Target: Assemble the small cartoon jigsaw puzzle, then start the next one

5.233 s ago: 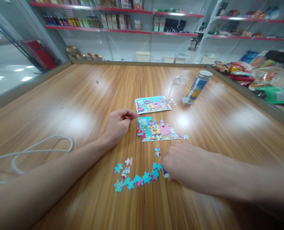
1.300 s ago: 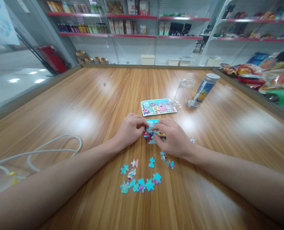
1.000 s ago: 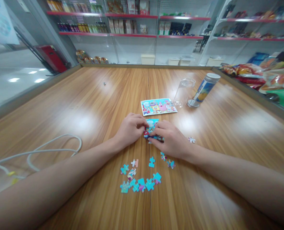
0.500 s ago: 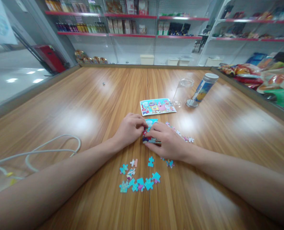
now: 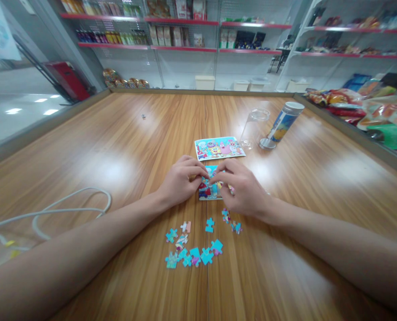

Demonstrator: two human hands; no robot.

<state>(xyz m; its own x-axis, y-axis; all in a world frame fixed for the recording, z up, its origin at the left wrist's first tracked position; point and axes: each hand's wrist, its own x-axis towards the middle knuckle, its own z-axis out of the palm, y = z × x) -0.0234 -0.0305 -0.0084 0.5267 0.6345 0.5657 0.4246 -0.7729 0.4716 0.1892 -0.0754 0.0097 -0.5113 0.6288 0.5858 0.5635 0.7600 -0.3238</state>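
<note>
A partly joined jigsaw puzzle (image 5: 213,192) lies flat on the wooden table, mostly covered by my hands. My left hand (image 5: 184,179) is closed at its left side, thumb and forefinger tips gripping that edge. Over its right part, my right hand (image 5: 240,186) curls its fingers down onto the pieces; whatever is between the fingertips is hidden. Just beyond lies a cartoon picture card (image 5: 220,149). Toward me are a loose blue puzzle piece (image 5: 209,225) and a cluster of several more pieces (image 5: 194,257). Other loose pieces (image 5: 236,228) lie below my right hand.
A clear plastic jar (image 5: 254,127), a blue printed canister (image 5: 285,121) and a round metal lid (image 5: 267,143) stand at the back right. White cable (image 5: 74,209) loops on the left. Snack bags (image 5: 349,104) lie beyond the right table edge; stocked shelves line the back wall.
My right hand has lifted and shifted slightly right, its fingers more bent, uncovering more of the puzzle's lower part. My left hand stays at the left edge.
</note>
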